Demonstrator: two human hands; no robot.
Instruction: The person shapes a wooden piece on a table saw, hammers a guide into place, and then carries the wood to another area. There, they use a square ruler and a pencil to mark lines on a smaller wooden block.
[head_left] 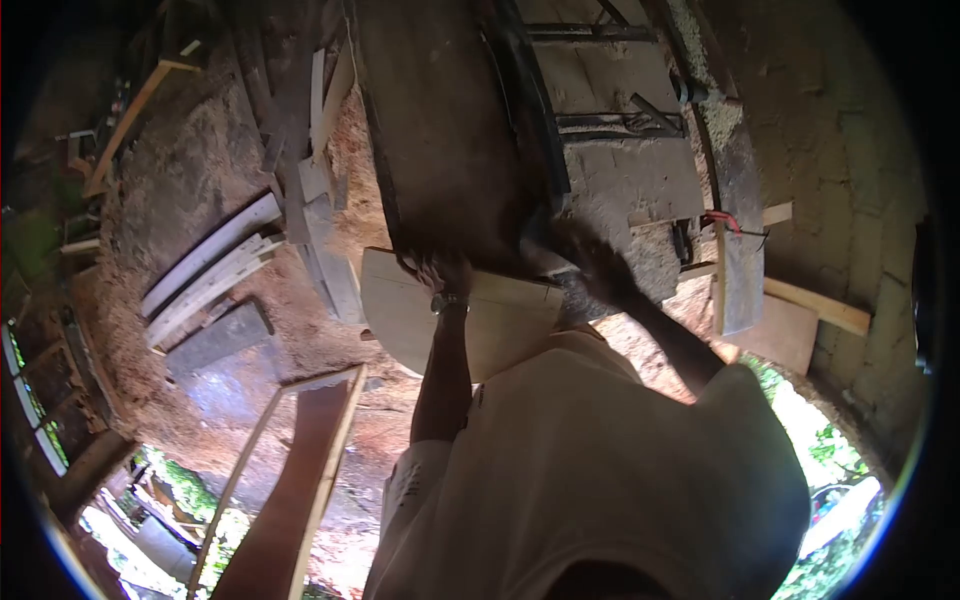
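A pale wooden board [500,318] with a straight far edge and a rounded near edge lies close in front of my body. My left hand [442,270], a watch on its wrist, grips that board near its far left corner, where a wide dark panel [440,130] meets it. My right hand [597,265] is at the board's far right corner, smeared by motion. Beside its fingers is a dark blurred shape [540,235]; I cannot make out what it is or whether the hand holds it.
Sawdust covers the ground. Several planks [215,265] lie at the left, and a wooden frame [345,430] stands at the lower left. A bench [630,180] with dark bars extends at the right, with a red-handled item [722,220] on its edge. Beyond is a block wall [840,200].
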